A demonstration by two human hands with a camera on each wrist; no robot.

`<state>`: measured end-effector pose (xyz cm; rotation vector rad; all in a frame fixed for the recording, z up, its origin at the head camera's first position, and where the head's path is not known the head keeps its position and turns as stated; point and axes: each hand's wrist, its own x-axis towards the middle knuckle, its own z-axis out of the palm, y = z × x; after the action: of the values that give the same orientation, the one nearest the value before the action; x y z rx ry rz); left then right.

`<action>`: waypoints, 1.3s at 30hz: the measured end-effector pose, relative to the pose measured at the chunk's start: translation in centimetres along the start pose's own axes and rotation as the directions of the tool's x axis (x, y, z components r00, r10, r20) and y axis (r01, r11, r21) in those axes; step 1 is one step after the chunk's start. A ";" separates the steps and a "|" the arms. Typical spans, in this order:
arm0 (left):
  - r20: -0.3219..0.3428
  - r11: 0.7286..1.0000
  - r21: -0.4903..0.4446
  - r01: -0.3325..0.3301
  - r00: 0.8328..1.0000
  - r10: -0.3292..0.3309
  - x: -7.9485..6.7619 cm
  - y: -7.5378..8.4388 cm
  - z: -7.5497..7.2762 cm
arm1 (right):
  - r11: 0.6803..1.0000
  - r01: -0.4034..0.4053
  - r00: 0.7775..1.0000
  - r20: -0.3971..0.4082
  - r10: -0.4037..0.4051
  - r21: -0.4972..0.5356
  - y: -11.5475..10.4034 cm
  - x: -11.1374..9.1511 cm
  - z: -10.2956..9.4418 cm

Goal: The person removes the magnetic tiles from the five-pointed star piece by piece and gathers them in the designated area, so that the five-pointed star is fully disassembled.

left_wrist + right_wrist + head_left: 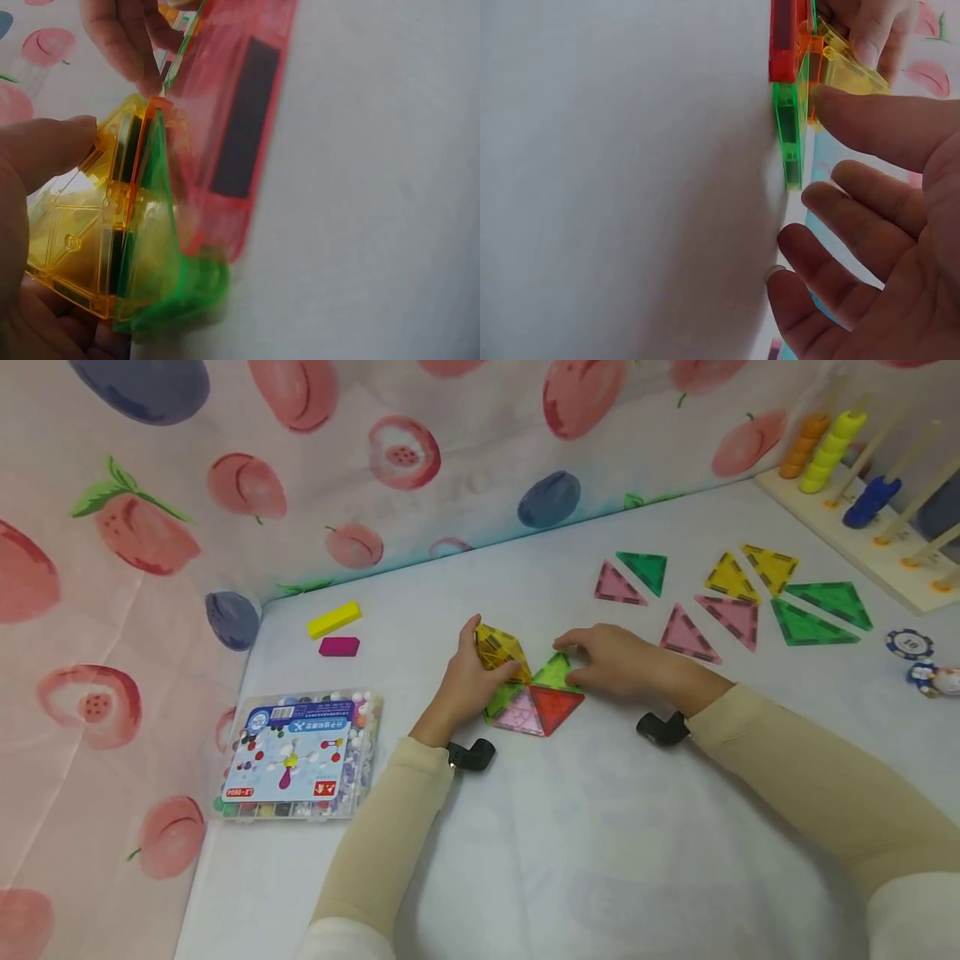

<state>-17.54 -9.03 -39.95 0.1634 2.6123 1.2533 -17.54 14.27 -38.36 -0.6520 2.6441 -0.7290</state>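
Yellow translucent magnetic tiles, tilted up off the table, are held between the thumb and fingers of my left hand. Against them on the table lie a pink triangle tile, a red triangle tile and light green triangle tiles, fanned around a shared point. An orange edge stands beside the yellow ones in the left wrist view. My right hand is at the right side of the group, thumb and fingers spread and relaxed, with its thumb tip right by the green tile's edge.
Loose pink, green and yellow triangle tiles lie at the right rear. A wooden bead rack and a poker chip are farther right. At left are a clear molecule-kit box, a yellow block and a magenta block.
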 end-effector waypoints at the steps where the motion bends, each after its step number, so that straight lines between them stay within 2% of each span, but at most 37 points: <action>1: -0.001 1.000 -0.001 0.004 1.000 -0.004 0.0 0.0 0.0 | 1.000 0.012 1.000 0.001 -0.012 -0.005 -0.2 0.2 0.0; 8: -0.004 1.000 0.009 -0.004 1.000 0.004 0.4 0.2 -0.1 | 1.000 -0.009 0.999 0.035 0.008 0.009 -0.7 0.6 0.1; 13: 0.043 0.998 0.052 -0.025 0.999 0.023 0.6 0.1 -0.4 | 0.999 0.004 0.998 0.068 -0.007 0.035 -1.1 0.3 0.0; 16: 0.072 0.994 0.077 -0.072 0.995 0.066 0.6 0.1 -0.4 | 0.998 0.011 0.995 0.097 -0.017 0.063 -1.2 0.2 -0.3; 19: 0.069 0.988 0.108 -0.111 0.992 0.104 0.2 0.1 -0.3 | 0.996 0.002 0.993 0.117 -0.012 0.086 -1.0 0.2 -0.7; 26: 0.041 0.987 0.129 -0.100 0.995 0.096 -0.6 0.0 -0.4 | 0.983 -0.031 0.999 0.037 0.025 0.183 -0.7 1.7 -1.0; 32: 0.092 0.991 0.086 -0.103 0.991 0.095 -0.3 -0.2 -0.3 | 0.971 -0.012 0.998 0.064 -0.003 0.239 -0.8 2.8 -0.4; 39: 0.201 0.993 0.055 -0.103 0.976 0.090 -0.1 -0.2 -0.3 | 0.974 -0.007 0.996 0.083 -0.012 0.227 -1.1 1.7 -0.2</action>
<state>-17.53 -9.46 -39.92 0.4095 2.5000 1.1192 -18.65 12.69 -37.93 -0.6073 2.4360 -0.9650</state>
